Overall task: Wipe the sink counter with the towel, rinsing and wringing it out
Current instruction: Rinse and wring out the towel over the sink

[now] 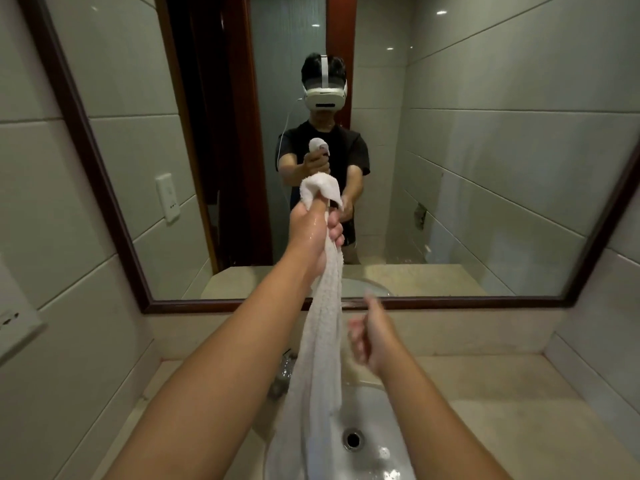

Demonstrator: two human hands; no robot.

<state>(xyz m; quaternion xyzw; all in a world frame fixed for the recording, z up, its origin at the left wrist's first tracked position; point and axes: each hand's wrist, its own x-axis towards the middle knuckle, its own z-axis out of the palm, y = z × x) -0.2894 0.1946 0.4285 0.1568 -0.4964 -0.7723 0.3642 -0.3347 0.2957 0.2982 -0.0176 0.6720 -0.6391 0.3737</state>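
My left hand (313, 230) is raised in front of the mirror and grips the top of a wet white towel (320, 341). The towel hangs in a long twisted strip down to the white sink basin (377, 455). A bunch of towel sticks out above my fist. To the right of the hanging strip, my right hand (369, 336) hovers lower with fingers loosely curled, blurred, holding nothing and apart from the towel. The beige sink counter (519, 386) spreads around the basin.
A chrome faucet (285, 367) stands behind the towel at the basin's back left. The drain (353, 438) sits mid-basin. A dark-framed mirror (450, 303) spans the wall above the backsplash. Tiled walls close in on both sides, with a wall socket (14, 327) at left.
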